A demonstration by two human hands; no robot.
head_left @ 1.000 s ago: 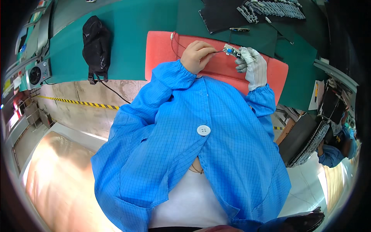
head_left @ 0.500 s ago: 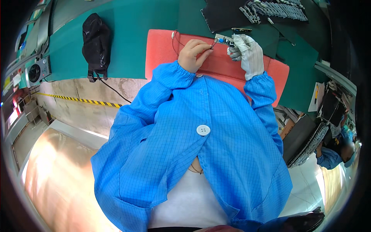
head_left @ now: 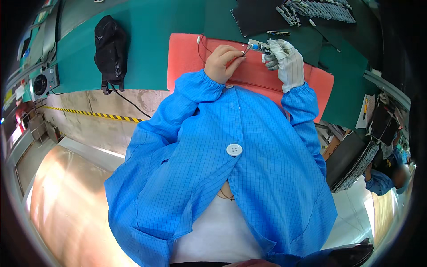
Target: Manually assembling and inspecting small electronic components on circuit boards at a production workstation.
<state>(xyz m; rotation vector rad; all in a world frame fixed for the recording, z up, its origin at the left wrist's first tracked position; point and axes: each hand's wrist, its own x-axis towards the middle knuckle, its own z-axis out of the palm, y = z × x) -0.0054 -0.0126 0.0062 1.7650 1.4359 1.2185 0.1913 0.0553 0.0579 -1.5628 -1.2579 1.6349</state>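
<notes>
Between my two hands is a small circuit board [head_left: 255, 45] with blue and white parts on it. My right hand [head_left: 284, 58], in a white glove with grey fingertips, is closed on the board's right end. Bare, my left hand [head_left: 222, 62] pinches a thin dark cable [head_left: 246, 50] that runs to the board's left end. The same cable seems to loop behind my left hand to a small white connector [head_left: 198, 40]. Both hands are above a red padded mat [head_left: 187, 58] at the bench edge.
Several grey modules [head_left: 322, 12] lie in a row on a black sheet [head_left: 255, 18] at the far right. A thin board strip [head_left: 279, 33] is just beyond my right hand. A black bag [head_left: 110, 53] lies on the green bench [head_left: 149, 49] at left. Another person [head_left: 384, 178] is at far right.
</notes>
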